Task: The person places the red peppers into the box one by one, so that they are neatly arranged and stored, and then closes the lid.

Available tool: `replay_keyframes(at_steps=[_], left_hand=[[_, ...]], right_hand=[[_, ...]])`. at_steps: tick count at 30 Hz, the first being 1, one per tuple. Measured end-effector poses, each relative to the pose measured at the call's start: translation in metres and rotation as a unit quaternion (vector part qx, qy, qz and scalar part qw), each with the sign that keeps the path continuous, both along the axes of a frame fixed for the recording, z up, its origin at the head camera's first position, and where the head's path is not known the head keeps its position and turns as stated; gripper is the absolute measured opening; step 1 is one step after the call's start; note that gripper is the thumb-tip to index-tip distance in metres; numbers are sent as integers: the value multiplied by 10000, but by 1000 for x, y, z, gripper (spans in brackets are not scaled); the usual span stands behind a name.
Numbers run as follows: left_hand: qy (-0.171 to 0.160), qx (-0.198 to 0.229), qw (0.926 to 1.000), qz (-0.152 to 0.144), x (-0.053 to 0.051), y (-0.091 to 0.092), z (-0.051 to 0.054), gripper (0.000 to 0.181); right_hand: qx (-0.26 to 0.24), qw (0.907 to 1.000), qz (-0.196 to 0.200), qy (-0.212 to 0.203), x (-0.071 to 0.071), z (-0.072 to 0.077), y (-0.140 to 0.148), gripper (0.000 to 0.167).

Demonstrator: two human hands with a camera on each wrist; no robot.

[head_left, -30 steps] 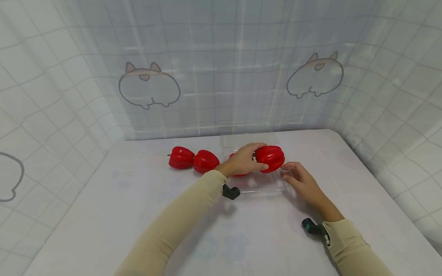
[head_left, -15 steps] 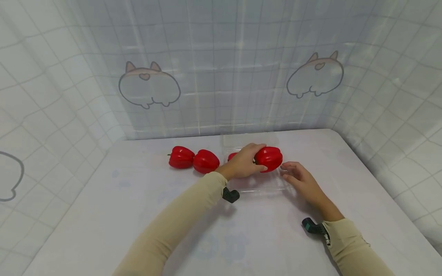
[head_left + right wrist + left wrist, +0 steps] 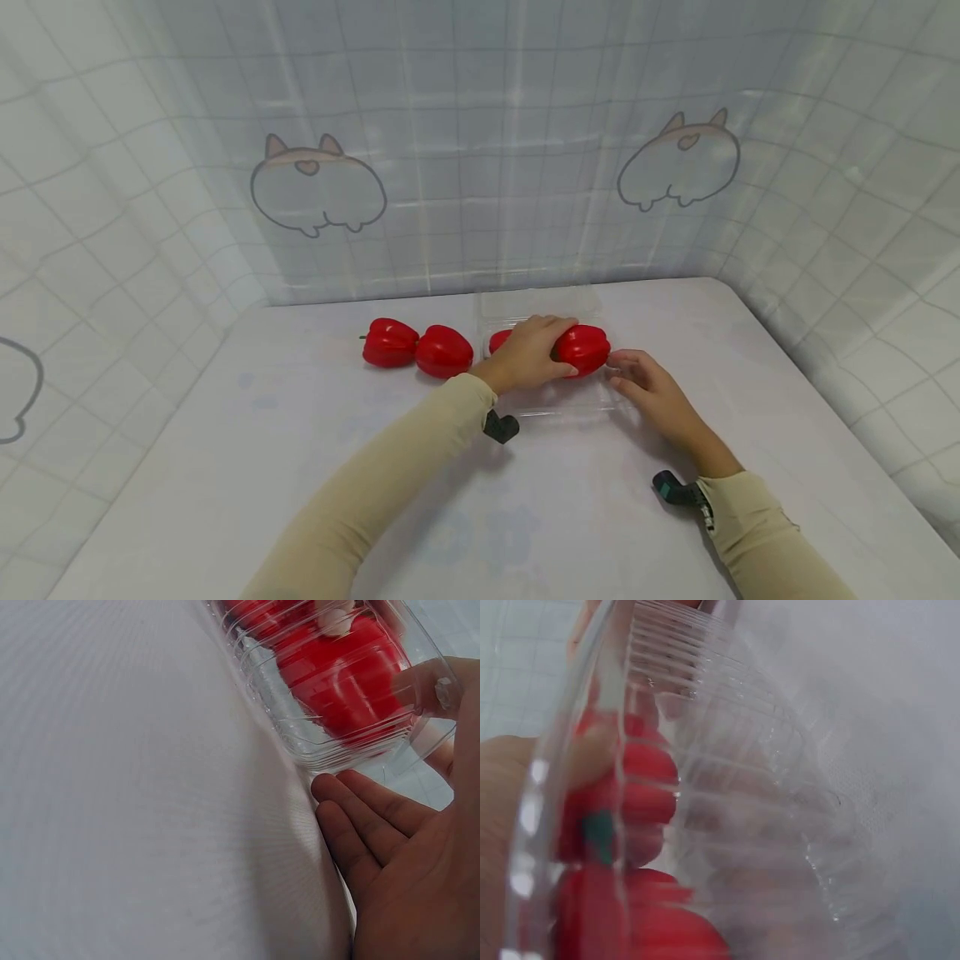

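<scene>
Pepper point(image 3: 588, 349) is held by the left grip point(image 3: 528, 354) within the clear container point(image 3: 564, 411); right grip point(image 3: 658, 398) pinches the container's end, likely so that it cannot slide about.

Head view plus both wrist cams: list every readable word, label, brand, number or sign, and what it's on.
None readable.
Backdrop: cartoon animal outlines, no lettering.
Red bell peppers and clear plastic container: no text visible.
White tabletop: faint bluish marks, too faint to make out.
Black device on the right wrist: small green patch, too small to tell if it carries text.
</scene>
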State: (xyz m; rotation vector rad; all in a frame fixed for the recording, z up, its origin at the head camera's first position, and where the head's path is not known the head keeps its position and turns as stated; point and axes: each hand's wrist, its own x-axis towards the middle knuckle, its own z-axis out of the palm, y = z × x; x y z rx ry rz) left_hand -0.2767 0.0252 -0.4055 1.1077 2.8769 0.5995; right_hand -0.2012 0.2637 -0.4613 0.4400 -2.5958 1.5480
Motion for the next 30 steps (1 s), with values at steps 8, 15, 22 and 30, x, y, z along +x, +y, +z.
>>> replay_keyframes(at_steps=[8,15,22,30], left_hand=[[317,-557,9976,-277,-3,-3,-1,82],[411,-636,9964,-375,-3,-4,1,80],[539,-629,9960,-320,-4,-3,-1,76],[352,-627,9973,-137,-2,-1,0,75]], right_hand=[[92,9999,-95,-91,1,2,-1,44],[116,9998,-105,-135,14,25,-13,42],[158,9997,-131,-154,13,22,-12,42],[-28,9999,21,-139,17,28,-13,41]])
